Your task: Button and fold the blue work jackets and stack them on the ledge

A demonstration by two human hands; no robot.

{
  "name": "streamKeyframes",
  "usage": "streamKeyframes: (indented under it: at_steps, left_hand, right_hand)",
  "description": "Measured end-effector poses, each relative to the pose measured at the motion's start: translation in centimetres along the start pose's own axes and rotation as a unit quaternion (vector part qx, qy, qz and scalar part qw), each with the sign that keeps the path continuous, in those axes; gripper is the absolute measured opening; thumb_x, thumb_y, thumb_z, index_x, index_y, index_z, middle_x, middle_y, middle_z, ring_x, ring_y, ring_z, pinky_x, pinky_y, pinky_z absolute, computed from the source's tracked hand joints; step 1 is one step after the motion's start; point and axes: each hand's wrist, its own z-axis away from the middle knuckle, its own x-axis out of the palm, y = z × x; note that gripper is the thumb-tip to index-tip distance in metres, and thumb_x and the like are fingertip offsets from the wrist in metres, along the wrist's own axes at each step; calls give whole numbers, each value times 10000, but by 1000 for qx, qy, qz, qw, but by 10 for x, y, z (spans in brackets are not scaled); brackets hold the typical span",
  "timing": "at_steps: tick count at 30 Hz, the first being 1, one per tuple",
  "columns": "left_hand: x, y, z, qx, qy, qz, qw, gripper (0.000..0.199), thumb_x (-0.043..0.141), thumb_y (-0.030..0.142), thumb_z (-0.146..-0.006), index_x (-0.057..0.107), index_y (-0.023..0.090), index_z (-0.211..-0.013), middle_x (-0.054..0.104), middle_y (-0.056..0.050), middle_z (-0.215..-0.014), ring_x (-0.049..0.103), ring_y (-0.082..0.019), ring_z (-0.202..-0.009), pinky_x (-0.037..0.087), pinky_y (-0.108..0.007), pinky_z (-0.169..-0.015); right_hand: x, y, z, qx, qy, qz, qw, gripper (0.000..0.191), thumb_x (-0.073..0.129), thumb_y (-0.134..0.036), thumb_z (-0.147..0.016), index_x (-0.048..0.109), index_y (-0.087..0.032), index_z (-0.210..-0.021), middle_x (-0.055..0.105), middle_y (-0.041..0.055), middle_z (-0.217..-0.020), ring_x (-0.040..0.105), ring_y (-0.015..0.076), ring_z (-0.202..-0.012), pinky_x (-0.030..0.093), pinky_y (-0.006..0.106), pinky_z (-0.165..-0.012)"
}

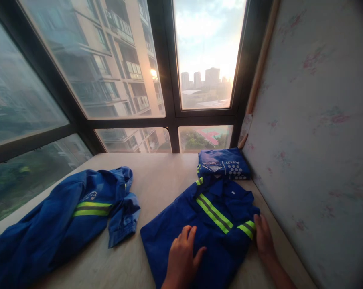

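Observation:
A blue work jacket (199, 237) with yellow-green and grey reflective stripes lies spread on the pale ledge, collar away from me. Over its lower middle is my left hand (184, 255), thumb apart from the fingers and nothing held; whether it touches the cloth I cannot tell. My right hand (263, 237) rests at the jacket's right edge, beside the striped sleeve. Its fingers are stretched out against the cloth, and its thumb is hidden. Just beyond the collar sits a folded blue garment (223, 164) with white print.
Another blue jacket (63, 216) with a reflective stripe lies rumpled at the left on the ledge (151, 176). Dark-framed windows (169, 122) border the ledge behind and at the left. A flower-patterned wall (313, 132) rises close along the right side.

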Motion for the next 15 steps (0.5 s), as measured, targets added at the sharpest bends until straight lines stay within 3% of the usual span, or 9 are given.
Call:
streamKeyframes:
  at_steps: [2, 4, 7, 9, 11, 15]
  left_hand:
    - [11, 22, -10, -31, -28, -54, 998, 750, 678, 483, -809, 433, 246, -1476, 555, -150, -1351, 599, -321, -1103, 496, -459, -930]
    - [20, 39, -21, -47, -46, -96, 993, 851, 722, 538, -750, 425, 226, -1484, 517, -189, -1383, 564, -370, -1134, 473, -490, -930]
    - [26, 53, -38, -45, -85, -125, 988, 589, 656, 395, -824, 558, 184, -1365, 539, -211, -1332, 571, -365, -1107, 474, -460, -885]
    - [23, 53, -47, -36, -112, -129, 985, 405, 565, 204, -842, 631, 174, -1241, 603, -184, -1203, 606, -325, -1028, 485, -411, -821]
    - [17, 48, -51, -15, -123, -113, 986, 375, 497, 86, -803, 666, 179, -1125, 637, -141, -1081, 628, -285, -950, 484, -363, -766]
    - [1, 22, -51, 11, -54, 75, 996, 329, 445, 71, -783, 680, 200, -973, 666, -61, -933, 639, -190, -821, 480, -284, -736]
  right_hand:
    - [5, 7, 7, -67, 2, 134, 989, 837, 567, -695, -772, 494, -131, -1386, 607, 164, -1344, 529, 343, -1283, 381, 470, -1110]
    - [12, 8, 9, -113, -10, 193, 975, 875, 583, -660, -769, 434, -108, -1431, 547, 202, -1406, 504, 359, -1315, 387, 475, -1103]
    - [18, 8, 9, -152, -26, 247, 957, 848, 545, -597, -800, 380, -94, -1462, 545, 223, -1401, 540, 367, -1281, 441, 489, -1046]
    - [18, 9, 9, -169, -35, 269, 948, 769, 500, -533, -835, 377, -112, -1466, 574, 210, -1370, 580, 351, -1239, 478, 480, -1000]
    - [16, 9, 10, -184, -43, 283, 940, 708, 471, -468, -854, 371, -142, -1474, 588, 187, -1359, 605, 329, -1208, 503, 462, -966]
    - [15, 6, 12, -186, -37, 286, 939, 706, 469, -433, -848, 354, -169, -1493, 578, 169, -1375, 618, 321, -1188, 521, 451, -936]
